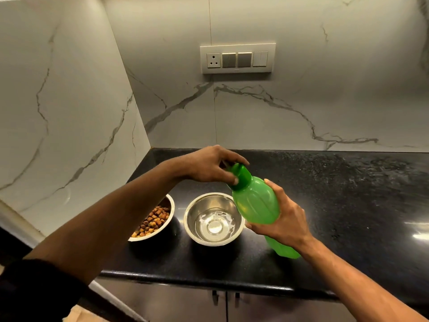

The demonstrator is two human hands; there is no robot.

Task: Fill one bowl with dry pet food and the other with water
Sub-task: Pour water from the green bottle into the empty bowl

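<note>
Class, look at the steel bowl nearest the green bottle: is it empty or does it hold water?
It holds water. The steel bowl shows a shallow, clear pool with rippled glints over its base, well below the rim.

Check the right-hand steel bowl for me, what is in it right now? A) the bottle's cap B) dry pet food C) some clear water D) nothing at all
C: the right steel bowl holds a shallow pool of clear water, while the kibble sits in the left bowl and the left hand grips the cap on the green bottle.
</note>
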